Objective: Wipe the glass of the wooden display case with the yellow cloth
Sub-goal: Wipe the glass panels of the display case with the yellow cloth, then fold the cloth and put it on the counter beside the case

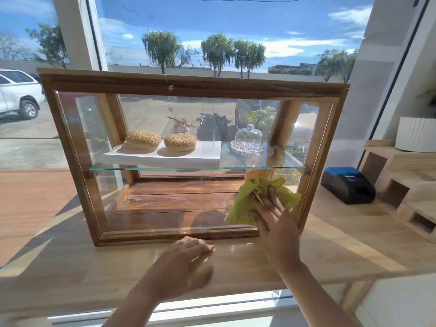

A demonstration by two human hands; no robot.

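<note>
The wooden display case (188,84) stands on a light wooden counter (94,274) in front of a big window. Its front glass (165,197) fills the frame. My right hand (274,217) presses the crumpled yellow cloth (245,204) flat against the lower right part of that glass, fingers spread over the cloth. My left hand (186,263) rests on the counter just below the case's bottom rail, fingers curled loosely and holding nothing. Inside, two sesame buns (162,140) lie on a white board on a glass shelf (188,168), beside a glass cake dome (249,140).
A black and blue receipt printer (348,185) sits on the counter right of the case. Pale wooden stepped boxes (405,185) with a white ribbed pot (416,134) stand at the far right. Outside the window are motorbikes, a white car and trees.
</note>
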